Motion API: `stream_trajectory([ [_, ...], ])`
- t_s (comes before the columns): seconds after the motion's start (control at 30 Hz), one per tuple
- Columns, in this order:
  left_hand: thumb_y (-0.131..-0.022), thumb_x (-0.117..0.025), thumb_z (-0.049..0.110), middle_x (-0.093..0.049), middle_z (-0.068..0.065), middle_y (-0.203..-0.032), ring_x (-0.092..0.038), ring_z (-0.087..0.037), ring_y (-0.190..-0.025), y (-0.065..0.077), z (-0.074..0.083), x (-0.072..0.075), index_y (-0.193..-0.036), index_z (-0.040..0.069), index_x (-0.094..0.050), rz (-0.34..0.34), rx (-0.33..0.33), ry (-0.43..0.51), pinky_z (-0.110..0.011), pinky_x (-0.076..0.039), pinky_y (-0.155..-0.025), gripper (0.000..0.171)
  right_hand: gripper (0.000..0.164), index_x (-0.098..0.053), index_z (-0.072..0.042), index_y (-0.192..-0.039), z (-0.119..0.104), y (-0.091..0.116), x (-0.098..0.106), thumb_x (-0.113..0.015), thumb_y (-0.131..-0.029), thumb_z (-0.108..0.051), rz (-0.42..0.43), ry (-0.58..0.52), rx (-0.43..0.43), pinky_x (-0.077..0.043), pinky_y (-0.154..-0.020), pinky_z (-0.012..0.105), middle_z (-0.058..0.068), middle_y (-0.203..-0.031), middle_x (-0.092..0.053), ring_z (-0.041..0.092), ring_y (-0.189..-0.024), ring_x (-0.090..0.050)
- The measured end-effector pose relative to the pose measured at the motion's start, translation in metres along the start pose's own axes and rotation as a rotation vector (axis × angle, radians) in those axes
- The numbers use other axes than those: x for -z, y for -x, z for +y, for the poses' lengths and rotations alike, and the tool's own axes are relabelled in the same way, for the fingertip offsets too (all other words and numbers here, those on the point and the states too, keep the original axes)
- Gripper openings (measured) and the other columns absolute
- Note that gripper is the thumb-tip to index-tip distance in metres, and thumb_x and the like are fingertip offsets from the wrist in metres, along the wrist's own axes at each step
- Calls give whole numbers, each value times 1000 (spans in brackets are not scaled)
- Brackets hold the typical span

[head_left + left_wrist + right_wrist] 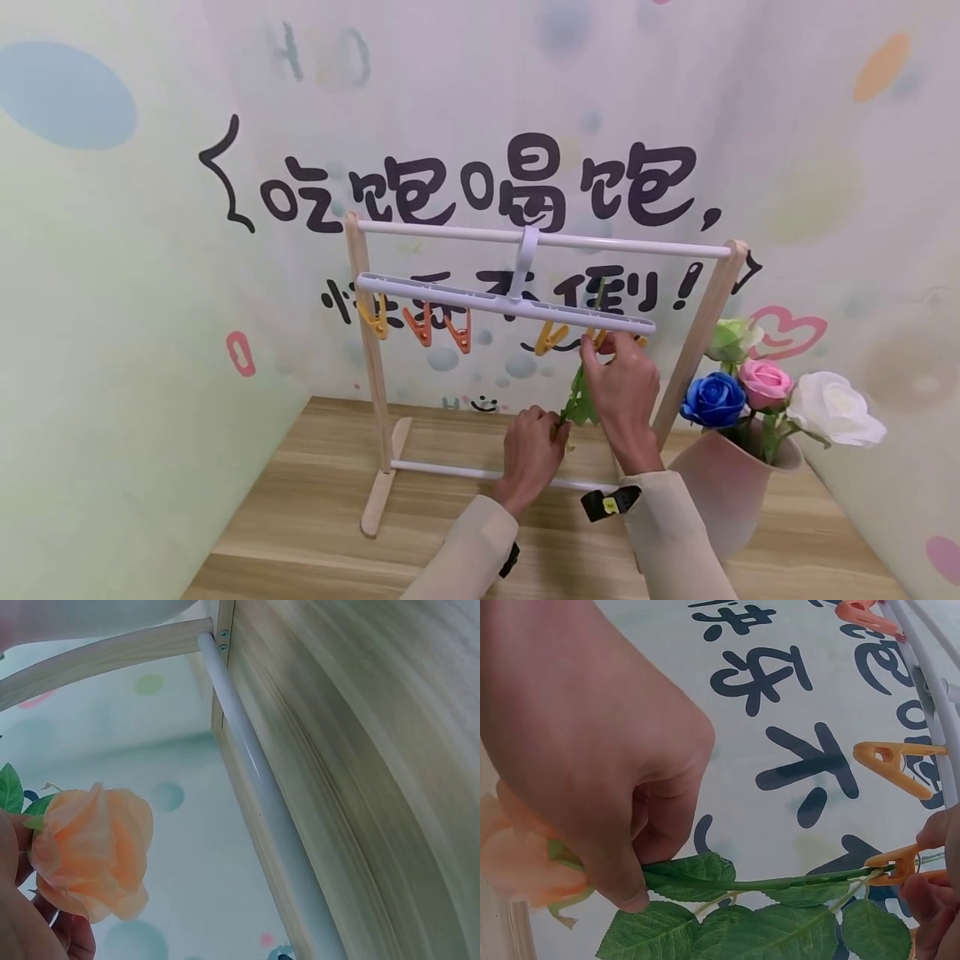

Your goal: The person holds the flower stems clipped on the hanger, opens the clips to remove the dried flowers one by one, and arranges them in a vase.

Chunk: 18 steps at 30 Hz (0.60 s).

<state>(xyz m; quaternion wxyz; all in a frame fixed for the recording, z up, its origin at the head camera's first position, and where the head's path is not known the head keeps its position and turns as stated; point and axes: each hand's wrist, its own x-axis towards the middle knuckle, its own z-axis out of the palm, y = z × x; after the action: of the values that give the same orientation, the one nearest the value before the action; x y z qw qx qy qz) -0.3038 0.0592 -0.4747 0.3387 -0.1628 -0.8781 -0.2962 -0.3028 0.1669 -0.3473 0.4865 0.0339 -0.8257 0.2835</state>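
Observation:
My left hand (531,454) pinches the stem of a peach artificial rose (94,855) just below the bloom, which hangs head down. Green leaves (761,930) spread along the stem (780,884) above those fingers. Higher up, my right hand (624,387) pinches an orange-yellow clip (900,864) under the right part of a white hanger (465,297). The upper stem lies at this clip's jaws, and its tip rises behind the hanger. Whether the clip grips it, I cannot tell. In the head view the bloom is hidden behind my left hand.
The hanger hooks over the top bar (630,244) of a wooden rack standing on the wooden table (292,517). Several other clips, including an orange one (460,333), hang from it. A pink-white vase (720,492) of artificial roses stands at the right, close to my right forearm.

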Motion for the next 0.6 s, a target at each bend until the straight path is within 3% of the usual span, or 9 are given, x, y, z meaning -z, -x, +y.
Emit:
stream_trajectory([
  [0.33, -87, -76, 25, -63, 3, -73, -55, -11, -65, 4, -8, 1, -83, 14, -77, -31, -9, -33, -23, -44, -60, 12, 25, -66, 2, -86, 3, -2, 3, -70, -91, -22, 52, -45, 31, -54, -56, 43, 18, -77, -71, 30, -61, -66],
  [0.6, -84, -77, 17, -65, 1, -75, -61, -12, -67, 10, -22, 0, -82, 14, -76, 9, -52, -62, -27, -50, -60, 3, 27, -67, 0, -94, 10, -4, 4, -74, -89, -25, 32, -18, 3, -51, -56, 44, 17, -83, -72, 30, -61, -67],
])
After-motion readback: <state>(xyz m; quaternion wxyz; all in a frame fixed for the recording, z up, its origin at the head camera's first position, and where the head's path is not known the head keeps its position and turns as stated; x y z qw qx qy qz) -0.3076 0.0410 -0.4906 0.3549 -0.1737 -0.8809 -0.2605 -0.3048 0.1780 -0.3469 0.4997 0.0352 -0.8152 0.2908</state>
